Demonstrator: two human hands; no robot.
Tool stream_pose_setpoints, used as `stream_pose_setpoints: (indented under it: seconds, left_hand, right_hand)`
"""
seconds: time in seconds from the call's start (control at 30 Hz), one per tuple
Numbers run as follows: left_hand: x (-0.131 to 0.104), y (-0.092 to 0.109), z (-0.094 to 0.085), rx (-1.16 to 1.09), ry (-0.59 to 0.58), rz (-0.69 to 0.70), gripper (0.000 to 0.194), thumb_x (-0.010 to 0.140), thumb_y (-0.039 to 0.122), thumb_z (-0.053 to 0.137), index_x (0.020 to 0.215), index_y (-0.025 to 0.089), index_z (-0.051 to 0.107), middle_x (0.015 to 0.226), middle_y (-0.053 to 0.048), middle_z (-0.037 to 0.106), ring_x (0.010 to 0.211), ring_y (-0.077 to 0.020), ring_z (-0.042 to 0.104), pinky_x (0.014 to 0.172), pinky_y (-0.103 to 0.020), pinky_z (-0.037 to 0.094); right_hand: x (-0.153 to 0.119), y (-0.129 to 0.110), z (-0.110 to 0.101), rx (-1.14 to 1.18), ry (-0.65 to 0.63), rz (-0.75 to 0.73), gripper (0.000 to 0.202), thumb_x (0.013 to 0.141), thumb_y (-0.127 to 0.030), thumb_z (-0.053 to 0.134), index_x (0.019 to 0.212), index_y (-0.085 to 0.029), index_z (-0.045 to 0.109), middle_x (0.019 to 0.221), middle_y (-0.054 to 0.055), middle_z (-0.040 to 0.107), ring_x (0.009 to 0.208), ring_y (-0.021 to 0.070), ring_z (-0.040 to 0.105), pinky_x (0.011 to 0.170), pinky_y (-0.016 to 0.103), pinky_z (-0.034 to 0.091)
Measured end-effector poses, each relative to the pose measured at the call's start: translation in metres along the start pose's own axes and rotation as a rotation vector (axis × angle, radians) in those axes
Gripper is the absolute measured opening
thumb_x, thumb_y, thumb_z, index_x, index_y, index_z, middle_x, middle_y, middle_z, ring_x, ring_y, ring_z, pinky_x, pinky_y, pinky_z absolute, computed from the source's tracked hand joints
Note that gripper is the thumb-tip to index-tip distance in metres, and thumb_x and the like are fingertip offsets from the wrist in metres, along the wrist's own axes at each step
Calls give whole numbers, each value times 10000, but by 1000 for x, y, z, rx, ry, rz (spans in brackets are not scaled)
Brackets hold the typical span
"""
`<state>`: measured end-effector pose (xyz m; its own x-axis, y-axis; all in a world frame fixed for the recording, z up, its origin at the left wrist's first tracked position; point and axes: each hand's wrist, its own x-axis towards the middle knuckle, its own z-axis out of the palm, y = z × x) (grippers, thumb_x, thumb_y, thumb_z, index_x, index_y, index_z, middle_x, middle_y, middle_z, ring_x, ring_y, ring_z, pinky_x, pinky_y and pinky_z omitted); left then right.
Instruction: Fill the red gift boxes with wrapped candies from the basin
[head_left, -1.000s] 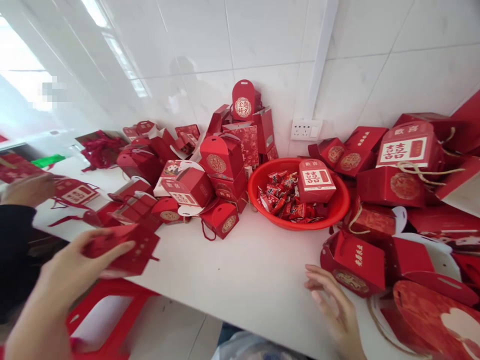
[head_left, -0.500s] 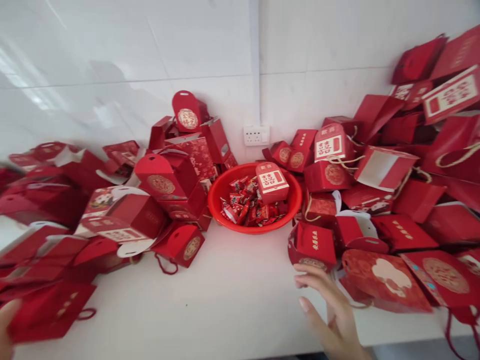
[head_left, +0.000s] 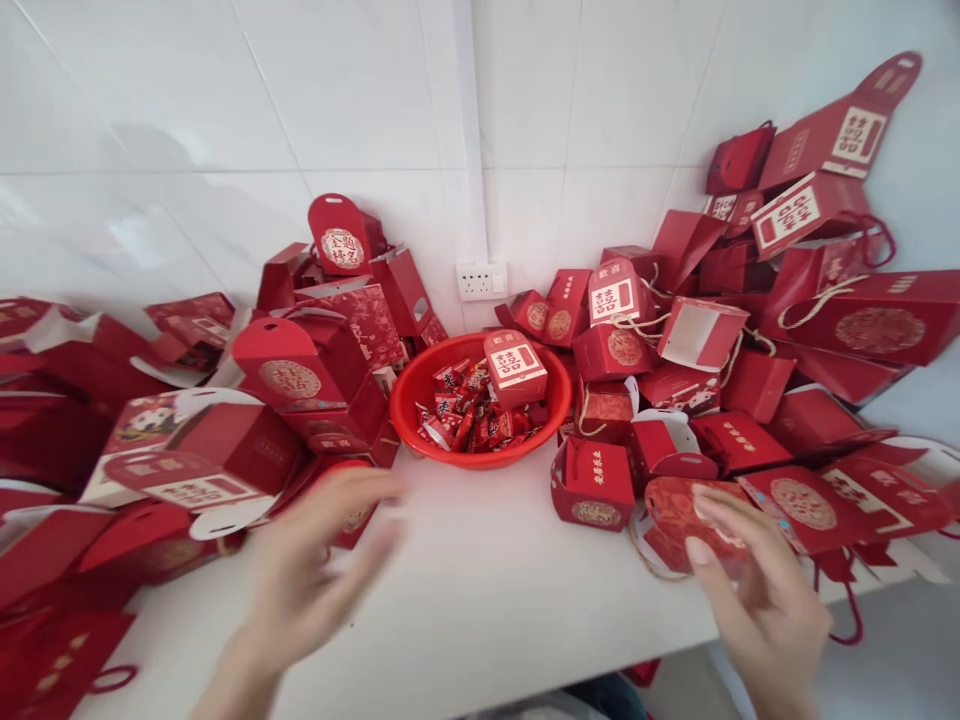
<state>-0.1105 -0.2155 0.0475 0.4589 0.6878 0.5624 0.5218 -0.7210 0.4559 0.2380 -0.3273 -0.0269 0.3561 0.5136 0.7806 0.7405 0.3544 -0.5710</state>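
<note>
Your left hand (head_left: 307, 570) and right hand (head_left: 772, 585) stand apart over the smooth white surface (head_left: 465, 570)

Your left hand is blurred, its thumb and fingers parted. It overlaps a small red cardboard carton with a round gold medallion (head_left: 358, 520); whether they touch, you cannot tell from this view. Your right hand is loosely curved, thumb spread from the fingers, in front of a mottled red cardboard carton with a pale printed shape (head_left: 671, 515). That carton lies near the surface's front edge on the right; contact is unclear here too.

Just beside it stands a plain red cardboard carton with gold characters (head_left: 606, 470). Between your hands and farther back is a round red plastic basin (head_left: 484, 461), holding glossy red wrapped sweets (head_left: 446, 408) and a red-and-cream cardboard box (head_left: 517, 372). Behind it, a white rectangular socket plate (head_left: 481, 281) is fixed to the pale tiled wall (head_left: 360, 120). Heaped red cardboard cartons (head_left: 757, 385) flank the basin on both sides.
</note>
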Motion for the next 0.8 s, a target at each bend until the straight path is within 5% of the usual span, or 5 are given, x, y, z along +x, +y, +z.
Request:
stream_pose_setpoints:
  seconds: [0.17,0.33,0.43,0.57,0.8]
  left_hand:
    - [34,10,136,-477,-437,-78,717,861,325,710,1517,226,439,1317,-129,646,840,-163,684,774,-332,598]
    - [44,5,203,-631,-403,-265,904,715,286,834,1520,189,434,1497,-183,521,971,-222,678,821,-354,581]
    - [47,-1,206,-628,-418,-265,675,692,188,824,1335,173,621,1315,-130,669,944,-217,676,807,-331,571]
    - [40,0,178,-390,-437,-64,192,855,160,671,1017,188,769,919,-43,697,773,-155,632,720,-272,527]
    - [35,18,93,163,-395,462,250,954,110,531,937,211,760,895,-71,644,883,-207,583,797,-343,466]
  right_hand:
    - [-10,-8,11,38,-58,7,383,906,-163,661,1281,-240,644,1252,116,669,1188,286,617,1002,480,500]
    - [-17,-9,12,5,-119,24,349,922,-196,650,1268,-241,637,1273,113,664,1193,266,627,984,432,535]
    - [-20,-9,15,-14,-151,28,335,933,-216,638,1266,-245,630,1279,114,660,1190,261,634,936,404,564]
    - [-18,-10,18,3,-163,45,325,940,-225,638,1264,-254,629,1273,115,659,1209,256,630,877,368,587]
    - [-8,-23,32,48,-334,-38,339,965,-241,609,1292,-302,671,1484,117,517,1366,295,532,1094,515,488]
